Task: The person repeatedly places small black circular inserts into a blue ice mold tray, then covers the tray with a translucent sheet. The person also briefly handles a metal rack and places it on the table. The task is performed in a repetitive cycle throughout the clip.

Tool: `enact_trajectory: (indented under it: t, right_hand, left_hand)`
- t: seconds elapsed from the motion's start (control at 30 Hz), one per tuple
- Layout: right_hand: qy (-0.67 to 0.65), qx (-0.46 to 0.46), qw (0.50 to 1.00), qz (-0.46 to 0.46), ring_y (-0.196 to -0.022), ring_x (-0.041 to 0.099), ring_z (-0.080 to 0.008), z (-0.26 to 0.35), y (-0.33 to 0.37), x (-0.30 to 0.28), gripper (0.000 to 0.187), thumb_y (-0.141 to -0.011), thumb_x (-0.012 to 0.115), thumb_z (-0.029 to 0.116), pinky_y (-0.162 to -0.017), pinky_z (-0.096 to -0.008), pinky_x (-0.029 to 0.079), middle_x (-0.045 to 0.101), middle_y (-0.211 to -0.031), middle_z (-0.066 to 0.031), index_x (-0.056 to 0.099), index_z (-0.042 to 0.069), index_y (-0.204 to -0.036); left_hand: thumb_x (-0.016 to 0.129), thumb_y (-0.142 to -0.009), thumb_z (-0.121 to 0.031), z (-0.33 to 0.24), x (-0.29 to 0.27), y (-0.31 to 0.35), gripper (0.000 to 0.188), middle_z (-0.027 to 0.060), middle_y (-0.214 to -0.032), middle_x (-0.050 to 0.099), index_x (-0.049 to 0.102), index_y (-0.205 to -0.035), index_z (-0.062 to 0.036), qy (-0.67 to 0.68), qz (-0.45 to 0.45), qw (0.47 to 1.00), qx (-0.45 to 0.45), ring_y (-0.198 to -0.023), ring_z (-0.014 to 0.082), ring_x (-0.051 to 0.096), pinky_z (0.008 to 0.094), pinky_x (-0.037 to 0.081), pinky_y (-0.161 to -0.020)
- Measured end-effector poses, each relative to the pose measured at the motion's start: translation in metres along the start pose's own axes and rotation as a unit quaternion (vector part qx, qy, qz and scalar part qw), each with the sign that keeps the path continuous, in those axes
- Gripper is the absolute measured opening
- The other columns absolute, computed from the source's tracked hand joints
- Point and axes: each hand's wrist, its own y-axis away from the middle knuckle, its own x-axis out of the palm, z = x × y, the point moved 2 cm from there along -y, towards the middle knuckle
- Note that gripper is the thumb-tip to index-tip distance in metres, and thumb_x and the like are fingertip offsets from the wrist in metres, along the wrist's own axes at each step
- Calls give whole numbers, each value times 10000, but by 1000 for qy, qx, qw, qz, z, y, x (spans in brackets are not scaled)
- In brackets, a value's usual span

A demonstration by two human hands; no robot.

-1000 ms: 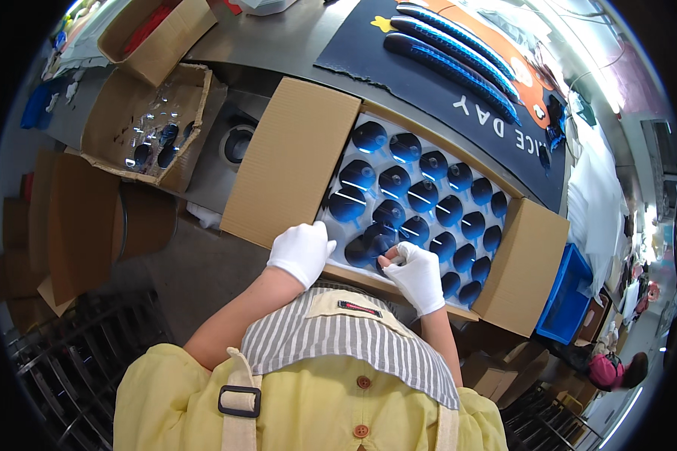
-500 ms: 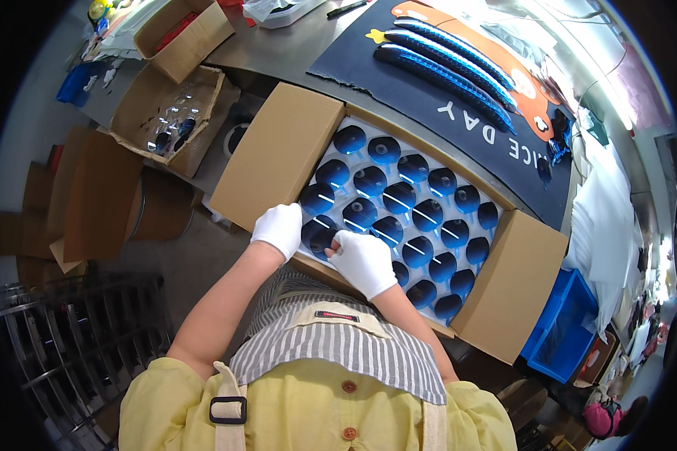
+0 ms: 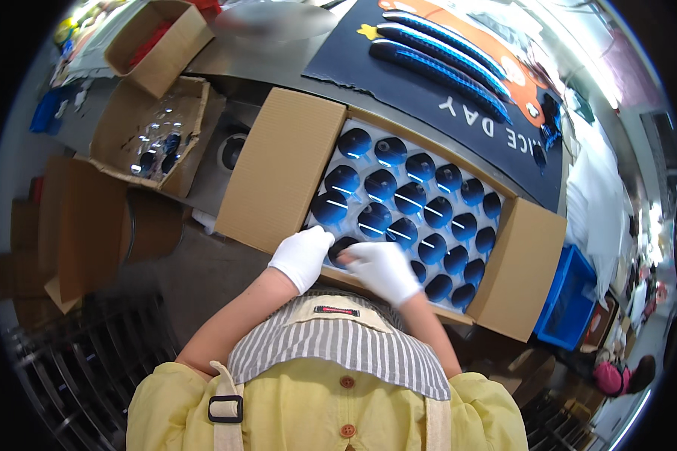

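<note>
Rows of round dark-blue gradient lenses (image 3: 410, 198) fill an open cardboard box (image 3: 282, 169) in front of me. At its near left corner, my left hand (image 3: 302, 257), in a white glove, has its fingers curled in against the edge. What those fingers hold, if anything, is hidden. My right hand (image 3: 384, 269), also gloved in white and smeared by motion, is over the near row with bare fingertips showing. Those fingertips are beside the near left lens (image 3: 344, 249) and partly cover it. Whether they grip it is too blurred to tell.
A worn carton (image 3: 150, 135) with loose glasses or lenses stands left, below a smaller box (image 3: 158, 49). Beyond the lens box, a dark mat (image 3: 429, 94) carries several long shiny stacks (image 3: 444, 71). A blue crate (image 3: 564, 297) is at right.
The view has shifted, so the box's surroundings sit differently in it. My right hand has become blurred by movement near the same corner lens; my left hand stays at the box's near left corner.
</note>
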Motion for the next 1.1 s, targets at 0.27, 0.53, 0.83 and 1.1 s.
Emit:
enact_trajectory:
  t: [0.27,0.53,0.83,1.1]
  right_hand:
    - [-139,259,919,-261,-651,596,-86,-58,89,-60,174,-899,711,164,-606,-240,472,665,-721,-36,731,-5,-936]
    - [192,191,959,-89,-740,691,-298,-40,61,1,160,-766,743,281,-636,-419,538,690,-768,-112,727,122,-771]
    - [144,184,972,-38,-791,693,-306,-41,65,-15,208,-806,722,314,-682,-426,537,701,-807,-120,716,106,-802]
    - [49,150,868,-472,-760,680,-295,-132,161,-196,179,-877,715,200,-698,-340,538,697,-830,-137,709,31,-935]
  left_hand:
    - [542,-864,-49,9,-9,2,136,170,-906,649,668,-909,-71,0,86,991,97,-854,363,673,444,553,-745]
    - [565,-904,-109,1,-1,-9,60,180,-864,644,609,-902,-69,-89,94,991,29,-777,394,664,489,542,-699]
    - [626,-862,-104,-61,6,-67,330,103,-839,606,624,-1188,-152,-73,-18,977,200,-750,278,648,389,534,-620]
    - [599,-851,-48,-52,12,-66,210,135,-878,626,679,-1027,-130,-45,-54,977,203,-780,333,642,433,526,-657]
